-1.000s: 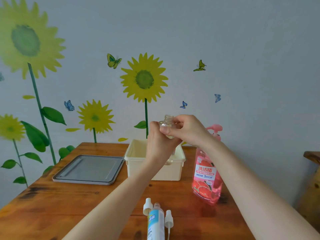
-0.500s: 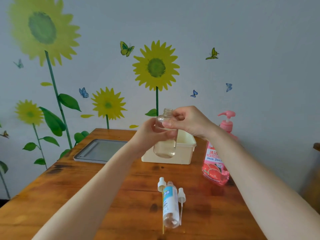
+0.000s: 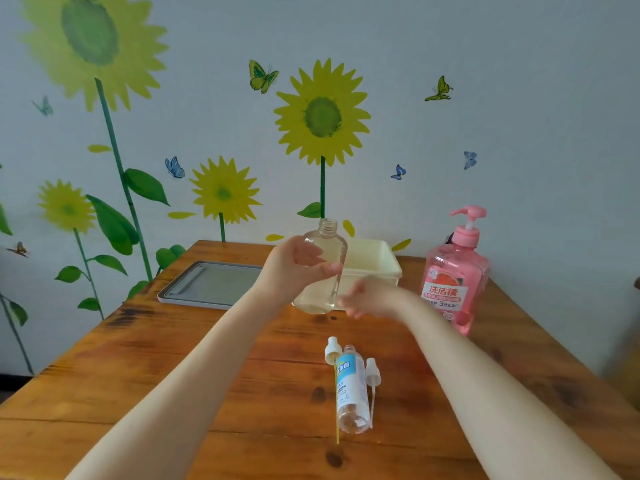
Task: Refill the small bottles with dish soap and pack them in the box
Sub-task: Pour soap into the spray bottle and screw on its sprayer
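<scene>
A grey tray (image 3: 211, 284) lies on the wooden table (image 3: 173, 358), at nine o'clock from the held bottle. The left hand (image 3: 294, 268) grips a clear small bottle (image 3: 329, 244) upright above the table, fingers curled round its far side and the thumb pressed across its front. The bottle's neck is uncapped and a little pale liquid sits in its base. At one o'clock behind it stands the cream box (image 3: 375, 263). At six o'clock a labelled small bottle (image 3: 351, 389) lies on its side, with one white pump cap (image 3: 331, 349) by its left shoulder and another (image 3: 373, 370) just beside its right. The right hand (image 3: 370, 299) hangs near the held bottle's base at four o'clock, too blurred to tell whether its fingers are spread or together. At three o'clock the pink dish soap bottle (image 3: 453, 275) stands upright with its pump on.
</scene>
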Demonstrator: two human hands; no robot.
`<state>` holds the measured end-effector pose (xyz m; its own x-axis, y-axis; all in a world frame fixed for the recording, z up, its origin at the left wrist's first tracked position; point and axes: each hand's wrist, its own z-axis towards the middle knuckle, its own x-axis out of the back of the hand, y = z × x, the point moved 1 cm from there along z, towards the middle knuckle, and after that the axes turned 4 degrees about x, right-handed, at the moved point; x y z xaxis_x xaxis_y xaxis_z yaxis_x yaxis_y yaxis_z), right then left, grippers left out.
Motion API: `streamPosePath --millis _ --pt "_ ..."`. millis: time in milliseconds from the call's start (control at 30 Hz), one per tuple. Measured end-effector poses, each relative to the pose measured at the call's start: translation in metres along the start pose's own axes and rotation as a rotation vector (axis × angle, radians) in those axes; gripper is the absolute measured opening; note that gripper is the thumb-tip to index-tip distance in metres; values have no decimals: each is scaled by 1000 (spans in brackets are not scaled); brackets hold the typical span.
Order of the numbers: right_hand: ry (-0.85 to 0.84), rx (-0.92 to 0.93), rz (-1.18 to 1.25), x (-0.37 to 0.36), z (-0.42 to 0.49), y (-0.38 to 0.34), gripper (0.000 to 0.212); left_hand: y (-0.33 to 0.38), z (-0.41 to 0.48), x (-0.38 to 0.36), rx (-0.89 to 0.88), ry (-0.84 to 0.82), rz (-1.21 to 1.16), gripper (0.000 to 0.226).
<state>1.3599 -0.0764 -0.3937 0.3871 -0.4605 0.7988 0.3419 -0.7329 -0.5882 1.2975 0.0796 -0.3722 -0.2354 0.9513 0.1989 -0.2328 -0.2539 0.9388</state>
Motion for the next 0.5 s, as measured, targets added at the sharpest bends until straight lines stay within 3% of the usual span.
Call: streamPosePath --millis 67,233,367,500 --pt "-104 2 -229 -20 4 5 34 -2 -1 0 -1 7 -4 34" --pt "-70 -26 -374 -49 13 10 59 -6 -3 4 13 9 -6 33" --pt "-83 -22 -414 -61 20 12 35 -9 -3 6 22 -2 -3 33" --pt "-6 20 -308 -63 22 15 36 -10 -2 5 12 -3 6 31"
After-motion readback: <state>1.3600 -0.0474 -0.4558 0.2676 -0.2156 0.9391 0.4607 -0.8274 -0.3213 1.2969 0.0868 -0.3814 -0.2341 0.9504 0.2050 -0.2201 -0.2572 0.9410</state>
